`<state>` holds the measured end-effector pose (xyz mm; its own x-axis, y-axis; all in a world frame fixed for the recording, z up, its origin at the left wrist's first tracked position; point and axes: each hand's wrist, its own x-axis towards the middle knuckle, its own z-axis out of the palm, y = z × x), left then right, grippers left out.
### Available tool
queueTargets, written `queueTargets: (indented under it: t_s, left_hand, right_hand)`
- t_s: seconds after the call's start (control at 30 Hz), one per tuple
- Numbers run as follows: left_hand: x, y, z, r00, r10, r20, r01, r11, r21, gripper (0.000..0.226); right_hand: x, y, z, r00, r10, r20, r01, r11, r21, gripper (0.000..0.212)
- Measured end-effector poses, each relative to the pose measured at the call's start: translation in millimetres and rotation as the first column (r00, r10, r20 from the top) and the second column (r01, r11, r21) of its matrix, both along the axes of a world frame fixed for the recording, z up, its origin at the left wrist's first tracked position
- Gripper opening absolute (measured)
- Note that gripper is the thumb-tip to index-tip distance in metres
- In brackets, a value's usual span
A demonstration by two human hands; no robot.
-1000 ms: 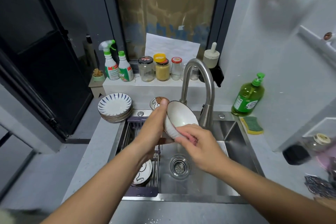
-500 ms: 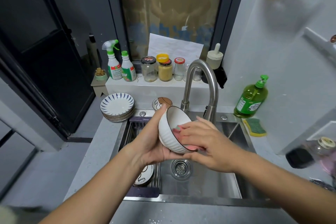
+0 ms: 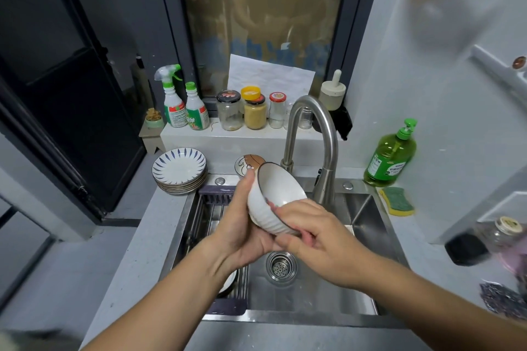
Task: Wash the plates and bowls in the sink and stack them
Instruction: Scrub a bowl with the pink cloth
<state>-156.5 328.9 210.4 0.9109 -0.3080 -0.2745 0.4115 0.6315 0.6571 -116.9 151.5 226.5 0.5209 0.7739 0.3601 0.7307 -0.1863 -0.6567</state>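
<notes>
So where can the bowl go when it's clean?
The bowl could sit on the grey counter left of the sink, bare from the plate stack down to the front edge. The sink floor right of the drain is bare too. Crowded: the window ledge with its jars, and the right counter around the sponge and soap bottle.

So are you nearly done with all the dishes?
Partway, it seems. A stack of striped plates sits on the counter left of the sink, likely done. The left hand holds a white bowl over the sink while the right hand grips its rim. A plate lies on the sink rack under the left arm, and a patterned dish stands behind the bowl, probably waiting.
</notes>
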Motion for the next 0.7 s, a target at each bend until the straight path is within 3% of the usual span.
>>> queueTargets:
  t_s: [0.1,0.17,0.23,0.4,0.53,0.63,0.7]
  left_hand:
    - [0.5,9.0,0.2,0.979,-0.201,-0.015,0.2,0.979,-0.024,0.105]
    - [0.8,11.8,-0.1,0.959,-0.283,-0.033,0.283,0.959,-0.001,0.111]
    - [-0.1,8.2,0.5,0.961,-0.272,-0.047,0.27,0.962,-0.042,0.117]
    - [-9.6,-4.9,-7.9,0.998,-0.012,0.055,0.021,0.988,-0.152,0.116]
    - [-16.2,-3.7,-17.7,0.993,-0.056,0.105,0.066,0.994,-0.091,0.115]
    - [-13.2,-4.4,-9.4,0.983,-0.184,-0.024,0.183,0.982,-0.04,0.107]
    - [-9.4,-4.2,-5.6,0.974,-0.177,-0.145,0.168,0.983,-0.072,0.106]
  right_hand:
    - [19.7,-16.7,0.4,0.954,0.132,0.269,-0.111,0.99,-0.092,0.035]
    - [26.9,-21.1,-2.4,0.921,0.175,0.349,-0.141,0.983,-0.119,0.038]
    - [24.4,-19.1,-6.0,0.917,0.169,0.361,-0.135,0.984,-0.117,0.036]
    - [19.8,-22.4,-12.0,0.958,0.111,0.263,-0.09,0.992,-0.093,0.029]
    - [17.5,-28.7,-8.8,0.948,0.174,0.265,-0.128,0.975,-0.183,0.038]
    - [27.5,-34.0,2.3,0.894,0.261,0.364,-0.155,0.943,-0.296,0.05]
    - [30.7,-31.5,8.5,0.899,0.258,0.353,-0.164,0.948,-0.274,0.047]
